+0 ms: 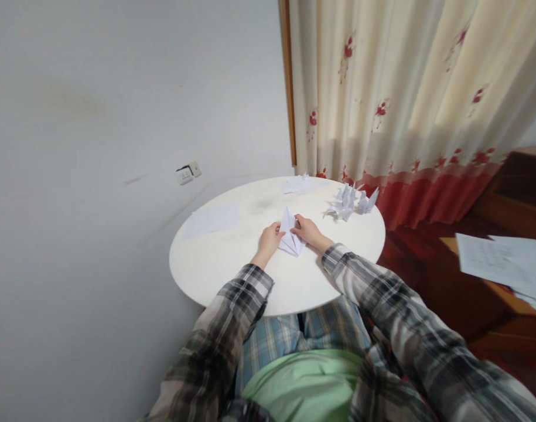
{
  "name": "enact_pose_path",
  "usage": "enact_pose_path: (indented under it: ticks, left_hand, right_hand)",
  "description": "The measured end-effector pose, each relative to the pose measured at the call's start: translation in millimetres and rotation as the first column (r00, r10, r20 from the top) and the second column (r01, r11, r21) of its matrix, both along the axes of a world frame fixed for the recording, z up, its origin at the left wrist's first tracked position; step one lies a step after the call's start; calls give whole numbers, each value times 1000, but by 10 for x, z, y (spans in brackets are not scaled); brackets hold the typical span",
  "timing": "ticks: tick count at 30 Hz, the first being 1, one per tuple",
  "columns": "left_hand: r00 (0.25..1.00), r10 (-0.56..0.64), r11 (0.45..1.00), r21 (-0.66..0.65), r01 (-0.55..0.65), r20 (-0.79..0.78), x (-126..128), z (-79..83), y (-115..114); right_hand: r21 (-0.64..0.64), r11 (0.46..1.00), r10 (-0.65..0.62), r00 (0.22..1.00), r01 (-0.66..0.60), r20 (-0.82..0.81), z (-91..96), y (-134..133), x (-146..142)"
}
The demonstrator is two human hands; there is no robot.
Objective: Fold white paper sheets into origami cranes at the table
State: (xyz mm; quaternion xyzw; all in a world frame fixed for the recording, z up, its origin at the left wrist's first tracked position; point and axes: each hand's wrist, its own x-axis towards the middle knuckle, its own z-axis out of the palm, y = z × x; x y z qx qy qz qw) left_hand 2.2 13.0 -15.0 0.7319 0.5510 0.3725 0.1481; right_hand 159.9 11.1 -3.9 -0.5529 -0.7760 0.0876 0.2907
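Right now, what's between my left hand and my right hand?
In the head view, a folded white paper lies between your left hand and your right hand, pinched at its sides by both.

Left of the left hand (269, 240) there's a wide open lane on the white table (215, 261), bounded by the flat sheet (215, 218) lying low at the far left and the wall (118, 246) close along that rim. Gap to the right hand (310, 230) is plugged by the folded paper (290, 243), with a bare strip beyond it up to the loose papers (303, 186) at the back. Right side's tighter: spiky paper cluster (344, 202) stands up past the right hand, curtain (399, 117) behind, right sleeve (382, 287) across the near rim
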Motion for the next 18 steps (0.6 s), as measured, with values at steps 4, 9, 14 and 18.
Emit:
enact_pose_path:
  ticks: [4, 9, 14, 18]
  left_hand:
    - [992, 26, 999, -39, -31, -123, -2, 53, -20]
    - [964, 9, 998, -63, -27, -265, -14, 109, -47]
    - [931, 38, 998, -27, -51, -363, -1, 94, -57]
    - [915, 109, 992, 97, -77, -389, 25, 97, -128]
  right_hand:
    - [-8, 1000, -19, 1000, 19, 12, 3, 3, 11]
    - [-25, 1000, 17, 995, -14, 97, 9, -3, 10]
    - [2, 998, 55, 993, -56, 102, -7, -9, -2]
    - [103, 994, 8, 994, -19, 109, 7, -65, -17]
